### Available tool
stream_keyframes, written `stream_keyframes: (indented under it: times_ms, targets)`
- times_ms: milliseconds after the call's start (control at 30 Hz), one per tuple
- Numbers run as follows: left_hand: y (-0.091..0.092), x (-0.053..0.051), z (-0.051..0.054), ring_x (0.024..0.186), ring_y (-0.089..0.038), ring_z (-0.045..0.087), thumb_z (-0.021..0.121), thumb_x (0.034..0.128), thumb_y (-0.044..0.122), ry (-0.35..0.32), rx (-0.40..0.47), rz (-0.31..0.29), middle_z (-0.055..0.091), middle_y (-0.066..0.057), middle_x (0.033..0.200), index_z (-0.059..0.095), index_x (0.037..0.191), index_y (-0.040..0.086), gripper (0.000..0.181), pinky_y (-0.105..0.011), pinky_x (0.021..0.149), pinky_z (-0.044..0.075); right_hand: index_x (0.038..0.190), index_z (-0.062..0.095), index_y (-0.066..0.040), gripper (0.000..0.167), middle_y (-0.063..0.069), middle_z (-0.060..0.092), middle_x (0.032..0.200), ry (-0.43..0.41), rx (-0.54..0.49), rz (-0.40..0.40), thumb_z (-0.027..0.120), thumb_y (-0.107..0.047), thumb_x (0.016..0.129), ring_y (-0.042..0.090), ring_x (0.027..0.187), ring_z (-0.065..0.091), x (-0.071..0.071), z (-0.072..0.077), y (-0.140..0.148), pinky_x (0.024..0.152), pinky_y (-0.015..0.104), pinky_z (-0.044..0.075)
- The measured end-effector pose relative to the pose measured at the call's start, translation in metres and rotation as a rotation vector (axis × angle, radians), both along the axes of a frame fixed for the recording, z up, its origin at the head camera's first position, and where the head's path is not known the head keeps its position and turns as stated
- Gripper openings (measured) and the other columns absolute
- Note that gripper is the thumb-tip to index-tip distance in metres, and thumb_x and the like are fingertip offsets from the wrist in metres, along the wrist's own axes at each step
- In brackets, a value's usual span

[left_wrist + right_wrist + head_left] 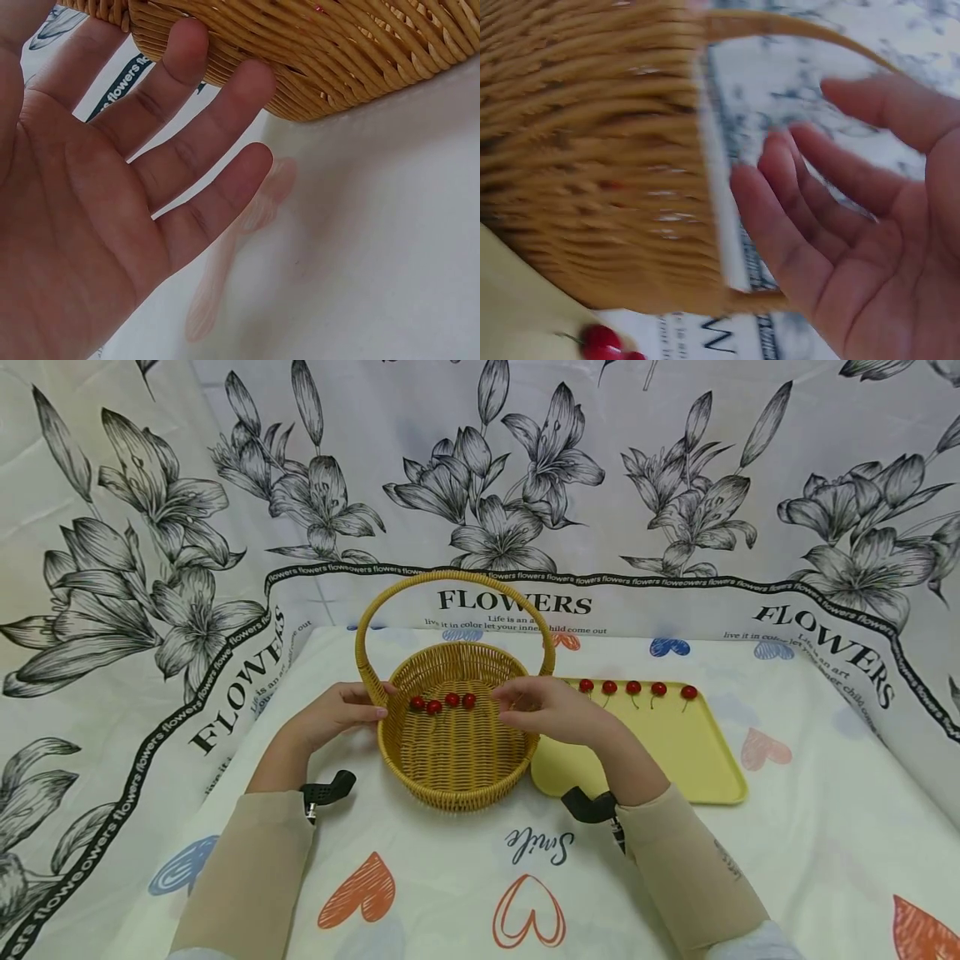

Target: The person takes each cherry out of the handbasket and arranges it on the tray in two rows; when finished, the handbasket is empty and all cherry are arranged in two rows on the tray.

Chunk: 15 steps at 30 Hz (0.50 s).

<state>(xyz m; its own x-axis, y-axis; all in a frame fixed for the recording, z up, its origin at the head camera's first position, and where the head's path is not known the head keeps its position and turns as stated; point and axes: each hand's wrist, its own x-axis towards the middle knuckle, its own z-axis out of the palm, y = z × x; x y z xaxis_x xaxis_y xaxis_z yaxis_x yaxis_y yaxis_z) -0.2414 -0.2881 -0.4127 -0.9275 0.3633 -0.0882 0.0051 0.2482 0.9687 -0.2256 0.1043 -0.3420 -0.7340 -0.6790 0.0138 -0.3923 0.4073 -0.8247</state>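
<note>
A round woven basket [457, 793] with a tall arched handle [453, 575] stands on the cloth. Inside, several red cherries [452, 700] lie in a loose row towards the back. At the basket's left side, by the foot of the handle, my left hand [341, 714] touches the weave. Its fingers [202, 142] are spread and fairly straight in the left wrist view; the thumb is out of that view. Over the basket's right side hovers my right hand [558, 710], fingers loosely bent and nothing between them. The right wrist view shows the same parted fingers [780, 232].
Right of the basket lies a yellow tray [660, 760], partly behind my right arm. Several stemmed cherries [633, 687] line its far edge. A white cloth [442, 868] printed with hearts covers the table. Behind hangs a flower-printed curtain [622, 527].
</note>
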Motion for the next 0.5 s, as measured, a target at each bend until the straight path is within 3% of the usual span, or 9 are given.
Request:
stream_keyframes:
  times_ms: [300, 500]
  targets:
    - [0.001, 0.001, 0.004, 0.114, -0.019, 0.063, 0.078, 0.0926, 0.016, -0.011, -0.013, 0.015, 0.065, -0.017, 0.134, 0.062, 0.137, -0.001, 0.05, -0.03, 0.093, 0.053, 0.143, 0.057, -0.007, 0.043, 0.005, 0.064, 0.114, 0.036, 0.061, -0.101, 0.063, -0.019, 0.102, 0.021, 0.105, 0.061, -0.023, -0.016, -0.044, 0.084, 0.036, 0.052]
    - [0.003, 0.002, 0.005, 0.115, -0.019, 0.062, 0.077, 0.0927, 0.016, -0.015, -0.021, 0.018, 0.065, -0.017, 0.133, 0.062, 0.136, 0.0, 0.049, -0.03, 0.093, 0.052, 0.146, 0.054, -0.003, 0.047, 0.014, 0.063, 0.128, 0.015, 0.144, -0.156, 0.062, -0.018, 0.103, 0.027, 0.115, 0.06, -0.037, -0.02, -0.061, 0.09, 0.041, 0.051]
